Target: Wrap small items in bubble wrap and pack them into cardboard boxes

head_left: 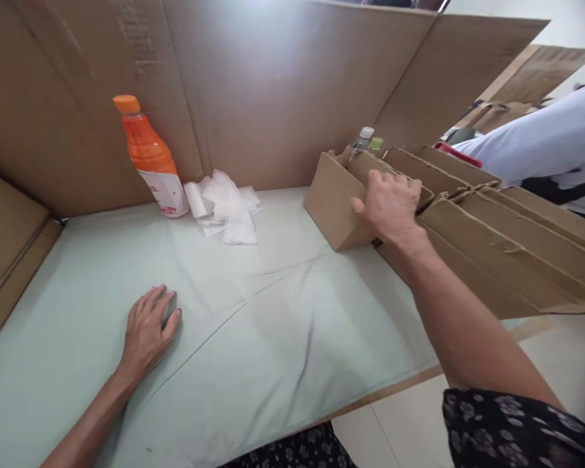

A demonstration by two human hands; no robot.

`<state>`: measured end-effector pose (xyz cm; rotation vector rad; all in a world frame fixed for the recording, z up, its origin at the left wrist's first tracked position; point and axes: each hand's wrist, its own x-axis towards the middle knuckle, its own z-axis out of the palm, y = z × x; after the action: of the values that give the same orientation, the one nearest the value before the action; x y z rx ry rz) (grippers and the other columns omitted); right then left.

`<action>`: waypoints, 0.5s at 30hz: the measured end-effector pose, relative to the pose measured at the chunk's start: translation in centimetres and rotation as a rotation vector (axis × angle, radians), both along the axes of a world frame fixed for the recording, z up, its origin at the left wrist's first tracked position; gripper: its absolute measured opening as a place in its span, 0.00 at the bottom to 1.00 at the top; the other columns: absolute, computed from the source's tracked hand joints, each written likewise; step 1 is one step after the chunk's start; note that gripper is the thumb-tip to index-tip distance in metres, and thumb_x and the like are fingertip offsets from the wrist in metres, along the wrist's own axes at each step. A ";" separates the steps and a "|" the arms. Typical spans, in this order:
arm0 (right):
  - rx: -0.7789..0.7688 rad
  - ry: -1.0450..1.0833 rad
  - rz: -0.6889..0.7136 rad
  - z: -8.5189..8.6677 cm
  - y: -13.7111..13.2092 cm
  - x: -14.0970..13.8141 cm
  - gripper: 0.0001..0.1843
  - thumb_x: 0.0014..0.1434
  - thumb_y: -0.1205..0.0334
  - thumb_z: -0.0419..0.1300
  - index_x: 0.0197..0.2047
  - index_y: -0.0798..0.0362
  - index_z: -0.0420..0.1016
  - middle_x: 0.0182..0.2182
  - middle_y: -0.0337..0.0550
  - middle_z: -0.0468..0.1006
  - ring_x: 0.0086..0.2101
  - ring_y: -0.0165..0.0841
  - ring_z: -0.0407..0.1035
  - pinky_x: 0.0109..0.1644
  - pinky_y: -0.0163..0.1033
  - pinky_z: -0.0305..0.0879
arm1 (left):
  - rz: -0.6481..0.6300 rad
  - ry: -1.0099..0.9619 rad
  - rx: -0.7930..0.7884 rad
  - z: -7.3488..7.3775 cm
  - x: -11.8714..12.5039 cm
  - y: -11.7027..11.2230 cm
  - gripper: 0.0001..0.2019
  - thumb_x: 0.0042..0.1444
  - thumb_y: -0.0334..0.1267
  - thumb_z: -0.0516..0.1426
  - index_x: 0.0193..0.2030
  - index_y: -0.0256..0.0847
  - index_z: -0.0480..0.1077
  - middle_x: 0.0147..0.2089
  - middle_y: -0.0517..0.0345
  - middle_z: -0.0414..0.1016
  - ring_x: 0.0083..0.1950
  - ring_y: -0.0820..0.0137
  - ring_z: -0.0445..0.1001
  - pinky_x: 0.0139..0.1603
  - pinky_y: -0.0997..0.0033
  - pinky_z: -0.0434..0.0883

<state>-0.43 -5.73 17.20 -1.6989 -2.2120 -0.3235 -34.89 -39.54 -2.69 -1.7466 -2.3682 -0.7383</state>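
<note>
My left hand [149,325] lies flat on the pale green cloth [214,377], fingers stretched out, with nothing in it. At the right, my right hand [392,201] is closed over the top edge of a small open cardboard box [334,205], its fingers curled over and the thumb on the near side. What the fingertips touch inside is hidden. Behind that hand, a clear bottle with a white cap [364,135] and a green cap [376,144] stick up from the box.
An orange bottle [151,156] with a white label stands at the back left, beside crumpled white tissue-like sheets [229,205]. Tall cardboard walls [273,97] enclose the back. More divided cardboard boxes [497,247] stand at the right. Another person's pale sleeve [550,140] shows beyond.
</note>
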 end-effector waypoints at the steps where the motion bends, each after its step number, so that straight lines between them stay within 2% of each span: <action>1: -0.062 -0.046 -0.057 0.1 0.5 1.0 0.18 0.63 0.64 0.62 0.52 0.67 0.73 0.50 0.70 0.78 0.55 0.55 0.71 0.59 0.60 0.58 | 0.006 -0.002 -0.007 0.0 0.0 0.0 0.20 0.67 0.47 0.49 0.58 0.41 0.72 0.65 0.39 0.71 0.70 0.47 0.67 0.69 0.41 0.64; 2: -0.115 -0.074 -0.071 0.1 0.7 1.6 0.13 0.64 0.63 0.61 0.46 0.65 0.76 0.44 0.65 0.80 0.50 0.52 0.74 0.55 0.57 0.61 | 0.012 -0.007 -0.012 0.0 -0.1 -0.1 0.20 0.67 0.48 0.49 0.58 0.41 0.72 0.65 0.39 0.71 0.70 0.47 0.67 0.69 0.41 0.63; 4: -0.159 -0.074 0.011 -0.3 0.0 2.1 0.09 0.64 0.61 0.60 0.37 0.59 0.78 0.35 0.55 0.81 0.43 0.47 0.76 0.48 0.50 0.64 | 0.021 -0.033 -0.019 -0.1 -0.4 -0.1 0.21 0.67 0.48 0.50 0.58 0.42 0.73 0.66 0.40 0.72 0.70 0.46 0.67 0.69 0.40 0.64; 6: -0.148 -0.047 0.180 -0.6 -1.9 2.4 0.11 0.63 0.59 0.60 0.30 0.53 0.76 0.27 0.48 0.78 0.36 0.43 0.75 0.44 0.47 0.65 | 0.028 -0.078 -0.017 -0.1 -0.6 -0.1 0.21 0.66 0.50 0.50 0.56 0.42 0.74 0.65 0.41 0.72 0.69 0.46 0.67 0.69 0.40 0.64; 9: -0.159 0.036 0.486 -0.4 -6.4 3.9 0.20 0.65 0.50 0.58 0.24 0.50 0.74 0.21 0.45 0.74 0.30 0.40 0.72 0.42 0.49 0.66 | 0.036 -0.160 -0.007 0.3 -0.2 -0.5 0.21 0.63 0.52 0.53 0.55 0.43 0.74 0.65 0.41 0.73 0.69 0.46 0.68 0.69 0.38 0.64; 11: -0.201 0.148 0.664 0.0 -10.0 5.7 0.21 0.64 0.44 0.59 0.25 0.47 0.77 0.23 0.45 0.76 0.31 0.42 0.73 0.45 0.54 0.68 | 0.040 -0.238 -0.020 0.9 0.9 -1.1 0.24 0.61 0.53 0.55 0.58 0.43 0.73 0.66 0.42 0.72 0.69 0.46 0.67 0.69 0.38 0.65; 12: -0.222 0.231 0.725 0.2 -11.7 6.8 0.19 0.63 0.42 0.61 0.29 0.44 0.80 0.26 0.46 0.79 0.34 0.45 0.75 0.48 0.57 0.68 | 0.035 -0.287 -0.034 1.3 1.7 -1.5 0.26 0.61 0.54 0.56 0.61 0.43 0.71 0.67 0.42 0.70 0.70 0.46 0.67 0.69 0.39 0.66; 14: -0.193 0.489 0.745 -0.1 -14.5 8.9 0.11 0.61 0.41 0.64 0.38 0.35 0.85 0.38 0.47 0.84 0.44 0.50 0.77 0.55 0.62 0.68 | 0.004 -0.395 -0.062 2.2 3.5 -2.1 0.30 0.60 0.55 0.58 0.66 0.44 0.66 0.70 0.44 0.67 0.70 0.48 0.67 0.68 0.41 0.68; 15: -0.129 0.656 0.686 -0.6 -15.5 9.8 0.09 0.61 0.43 0.64 0.42 0.29 0.84 0.44 0.45 0.84 0.49 0.51 0.76 0.58 0.63 0.67 | -0.024 -0.441 -0.070 2.6 4.5 -2.3 0.33 0.60 0.55 0.59 0.69 0.45 0.64 0.71 0.44 0.65 0.71 0.49 0.66 0.69 0.43 0.68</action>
<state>9.34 -21.24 16.62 -0.8102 -2.1347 0.4830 -30.43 -41.81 -0.04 -1.7940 -2.6750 -1.1627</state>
